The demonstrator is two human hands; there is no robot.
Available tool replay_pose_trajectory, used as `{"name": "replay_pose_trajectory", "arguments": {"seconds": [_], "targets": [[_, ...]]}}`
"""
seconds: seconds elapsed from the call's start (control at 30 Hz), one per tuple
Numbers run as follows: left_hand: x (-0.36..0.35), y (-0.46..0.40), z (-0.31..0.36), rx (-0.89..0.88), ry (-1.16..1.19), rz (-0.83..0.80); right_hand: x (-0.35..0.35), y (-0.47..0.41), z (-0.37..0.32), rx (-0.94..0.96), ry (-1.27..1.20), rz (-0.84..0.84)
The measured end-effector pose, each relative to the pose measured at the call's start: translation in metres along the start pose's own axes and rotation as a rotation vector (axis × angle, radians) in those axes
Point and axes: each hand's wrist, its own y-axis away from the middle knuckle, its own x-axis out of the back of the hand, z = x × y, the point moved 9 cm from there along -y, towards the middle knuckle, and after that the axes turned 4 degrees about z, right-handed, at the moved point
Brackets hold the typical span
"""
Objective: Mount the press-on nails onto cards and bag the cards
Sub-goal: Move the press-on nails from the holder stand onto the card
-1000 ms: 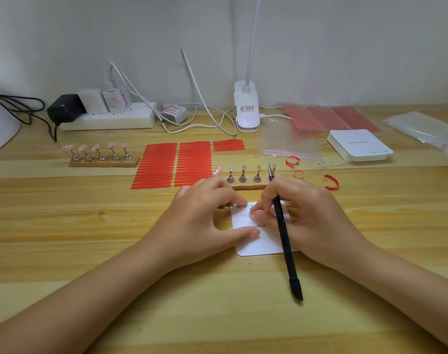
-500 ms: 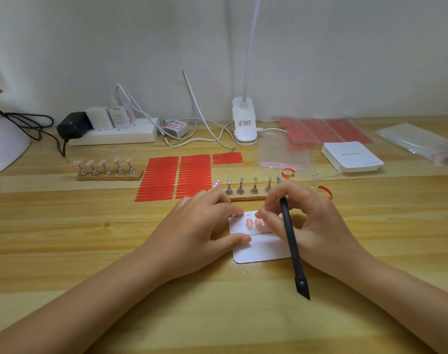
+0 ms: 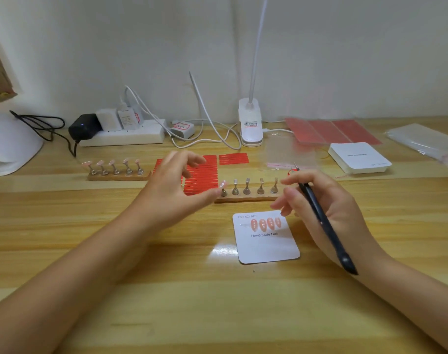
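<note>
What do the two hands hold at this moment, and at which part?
The right hand holds the black tool along the upper part of its shaft, below the thin metal tip. The left hand holds nothing; its fingers are spread.

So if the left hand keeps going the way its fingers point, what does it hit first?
Probably the red strips the left hand hovers over. Its thumb nearly reaches the last nail on the near stand; depth is unclear.

Card (image 3: 267, 245) before the nail stand (image 3: 245, 199) (tape strips (image 3: 202, 175) behind-left)

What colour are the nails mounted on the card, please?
Peachy orange nails with pale spots, on the white card; head view.
</note>
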Motion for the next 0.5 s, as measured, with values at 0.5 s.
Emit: {"name": "replay_pose_trajectory", "arguments": {"seconds": [0.5], "targets": [[-0.031, -0.007, -0.014, 0.151, 0.165, 0.001, 0.009, 0.0, 0.014, -0.182, -0.081, 0.065]]}}
